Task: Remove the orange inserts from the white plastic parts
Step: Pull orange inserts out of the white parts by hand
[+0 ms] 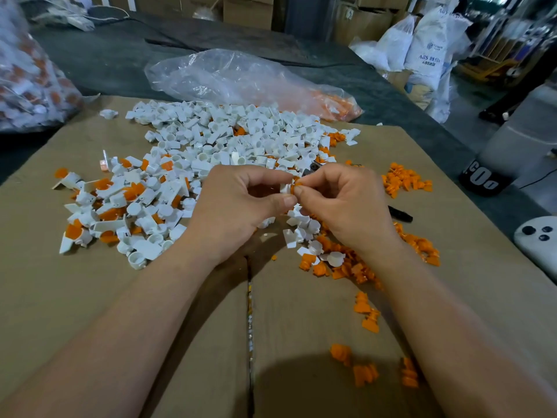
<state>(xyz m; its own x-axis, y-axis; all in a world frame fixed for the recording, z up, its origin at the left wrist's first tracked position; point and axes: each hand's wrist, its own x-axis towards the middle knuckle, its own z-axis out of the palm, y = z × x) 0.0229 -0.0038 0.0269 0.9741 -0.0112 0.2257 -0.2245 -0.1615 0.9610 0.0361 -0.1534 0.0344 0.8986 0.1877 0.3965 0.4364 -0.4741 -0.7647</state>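
Observation:
Above the middle of the cardboard, my left hand pinches a small white plastic part between thumb and fingers. My right hand pinches the orange insert that sticks out of that part's right side. The two hands meet fingertip to fingertip. A big heap of white parts lies behind the hands. Parts that still hold orange inserts lie to the left. Loose orange inserts are scattered under and beside my right wrist.
A flattened cardboard box is the work surface, with a seam down its middle. A clear plastic bag lies at the back, another full bag at far left. More orange inserts lie right. A black tool and a white controller sit at the right.

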